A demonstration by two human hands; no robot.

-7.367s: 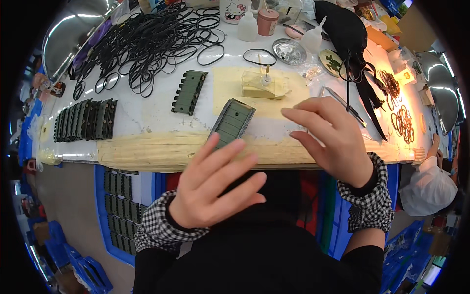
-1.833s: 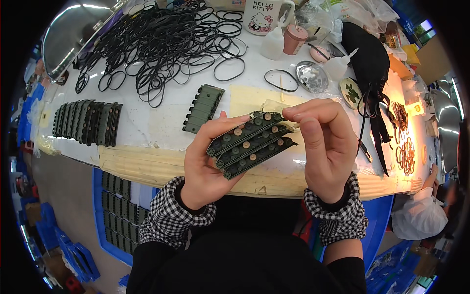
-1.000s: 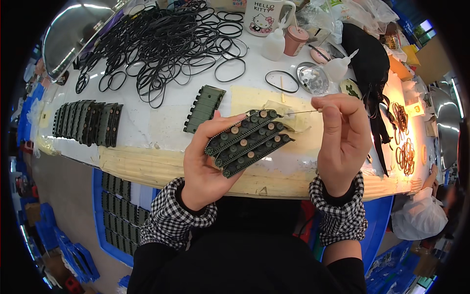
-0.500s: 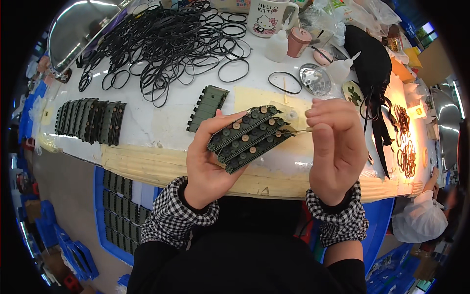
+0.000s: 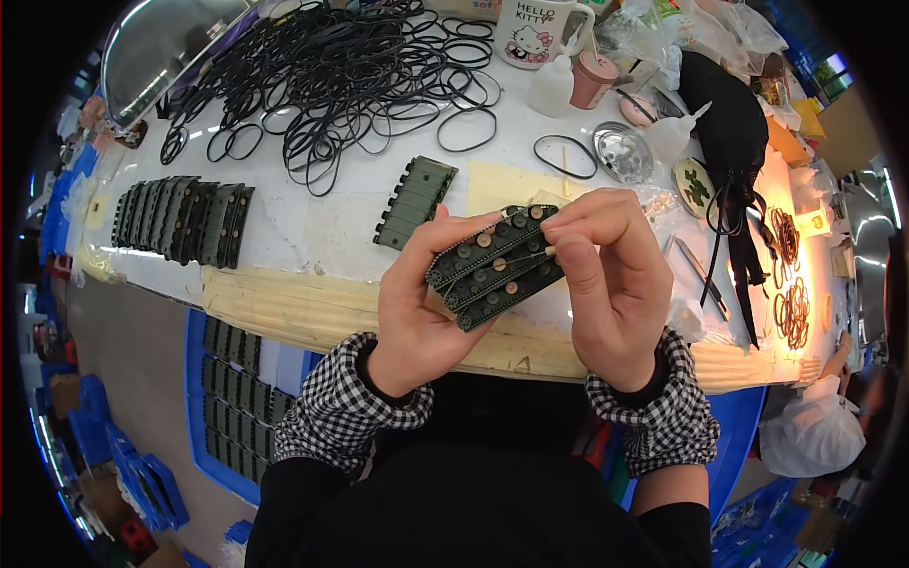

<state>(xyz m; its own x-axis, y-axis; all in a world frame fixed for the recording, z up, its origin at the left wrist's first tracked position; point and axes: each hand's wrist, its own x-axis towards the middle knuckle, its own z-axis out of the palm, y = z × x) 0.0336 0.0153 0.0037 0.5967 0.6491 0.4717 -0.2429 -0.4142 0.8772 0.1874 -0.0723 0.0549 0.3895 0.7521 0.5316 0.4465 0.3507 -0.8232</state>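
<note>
My left hand (image 5: 417,317) is wrapped round a stack of dark green toy tank tracks (image 5: 500,289), held tilted above the table's near edge. Three rows of small round wheels, some green and some tan, face up between ridged track edges. In a pinch, my right hand (image 5: 620,284) holds a thin needle-like tool (image 5: 530,257). Its slim shaft points left and lies over or between the tracks; I cannot tell whether the tip touches. Just beyond my left hand, another green track piece (image 5: 417,201) rests on the table.
At left stands a row of green tracks (image 5: 180,222). Behind lies a heap of black rubber bands (image 5: 322,85). A mug (image 5: 532,36), pink cup (image 5: 594,79), white squeeze bottles, a metal dish (image 5: 622,151) and tweezers (image 5: 701,275) are about. A blue tray (image 5: 196,398) of tracks sits below left.
My right hand has moved left, bringing the tool from the right end of the tracks in over them. The view has shifted slightly, and the tweezers at right now show.
</note>
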